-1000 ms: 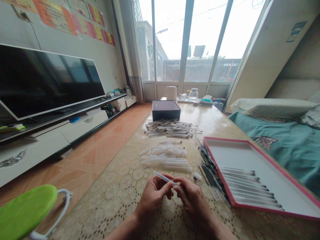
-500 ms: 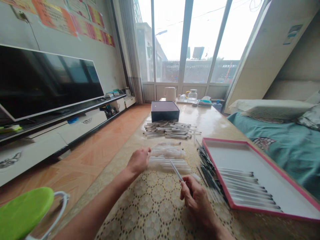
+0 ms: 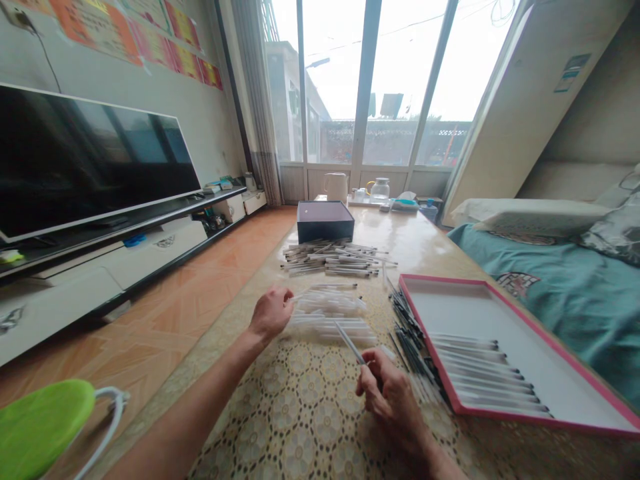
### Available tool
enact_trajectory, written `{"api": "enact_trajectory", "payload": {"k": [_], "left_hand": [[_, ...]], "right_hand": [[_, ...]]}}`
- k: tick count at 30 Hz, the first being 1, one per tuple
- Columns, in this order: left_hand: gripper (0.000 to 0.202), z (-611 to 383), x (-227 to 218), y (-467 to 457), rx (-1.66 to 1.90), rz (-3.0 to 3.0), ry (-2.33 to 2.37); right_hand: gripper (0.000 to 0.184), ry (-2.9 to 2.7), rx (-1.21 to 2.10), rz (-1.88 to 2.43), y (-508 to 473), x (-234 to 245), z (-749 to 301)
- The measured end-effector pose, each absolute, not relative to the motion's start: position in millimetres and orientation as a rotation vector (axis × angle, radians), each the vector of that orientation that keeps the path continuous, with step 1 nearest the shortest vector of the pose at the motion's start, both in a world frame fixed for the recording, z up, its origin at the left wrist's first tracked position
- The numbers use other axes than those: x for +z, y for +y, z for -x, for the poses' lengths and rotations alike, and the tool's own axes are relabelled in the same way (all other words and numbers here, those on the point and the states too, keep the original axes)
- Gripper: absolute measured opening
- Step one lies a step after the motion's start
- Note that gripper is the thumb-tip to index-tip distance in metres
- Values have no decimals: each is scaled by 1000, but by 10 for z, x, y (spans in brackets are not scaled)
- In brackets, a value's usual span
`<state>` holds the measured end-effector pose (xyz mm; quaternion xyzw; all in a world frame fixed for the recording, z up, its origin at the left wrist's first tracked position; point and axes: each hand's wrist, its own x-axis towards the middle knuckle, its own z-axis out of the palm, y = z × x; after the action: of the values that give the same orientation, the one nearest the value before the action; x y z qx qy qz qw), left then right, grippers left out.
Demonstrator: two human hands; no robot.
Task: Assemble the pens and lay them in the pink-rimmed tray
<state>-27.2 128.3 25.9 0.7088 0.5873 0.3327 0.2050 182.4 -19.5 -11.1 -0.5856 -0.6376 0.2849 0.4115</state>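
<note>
My left hand (image 3: pixel 273 312) is at the left end of a row of clear pen barrels (image 3: pixel 335 327), its fingers pinched on the end of one. My right hand (image 3: pixel 387 387) is closed around a slim greyish pen (image 3: pixel 350 343), which points up and left over the near barrels. Just right of that hand lies a heap of dark, thin pen refills (image 3: pixel 413 347), along the side of a shallow pink-edged box lid (image 3: pixel 453 393). Several pens with dark ends (image 3: pixel 487 373) lie side by side inside the lid.
Farther back, a pile of pens (image 3: pixel 340 259) lies before a dark box (image 3: pixel 325 223). A kettle (image 3: pixel 336 187) and a glass jug (image 3: pixel 380 191) stand at the table's far end. A green stool (image 3: pixel 47 417) is at lower left, a bed (image 3: pixel 565 280) at right.
The view has shifted slightly, moving everything a little left in the picture. My left hand has drawn slightly back from the barrels; my right hand still holds the pen.
</note>
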Motion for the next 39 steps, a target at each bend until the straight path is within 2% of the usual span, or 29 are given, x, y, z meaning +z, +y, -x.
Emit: {"api": "enact_trajectory", "payload": {"k": [4, 8, 14, 27, 34, 39], "left_hand": [[21, 234, 257, 811, 920, -1851, 1466], [22, 129, 115, 291, 945, -1191, 1101], [27, 27, -36, 66, 1083, -708, 1004], [25, -36, -56, 42, 1027, -836, 961], [27, -67, -80, 24, 1033, -857, 948], [26, -83, -104, 7, 1058, -891, 931]], "right_hand": [[15, -1739, 476, 1536, -242, -29, -1894], [20, -1956, 375, 1445, -294, 48, -1921], [18, -2089, 229, 1407, -322, 55, -1913], [18, -2191, 211, 1460, -312, -38, -1889], [17, -2313, -74, 1474, -307, -65, -1860], [22, -2261, 65, 1514, -334, -86, -1842]]}}
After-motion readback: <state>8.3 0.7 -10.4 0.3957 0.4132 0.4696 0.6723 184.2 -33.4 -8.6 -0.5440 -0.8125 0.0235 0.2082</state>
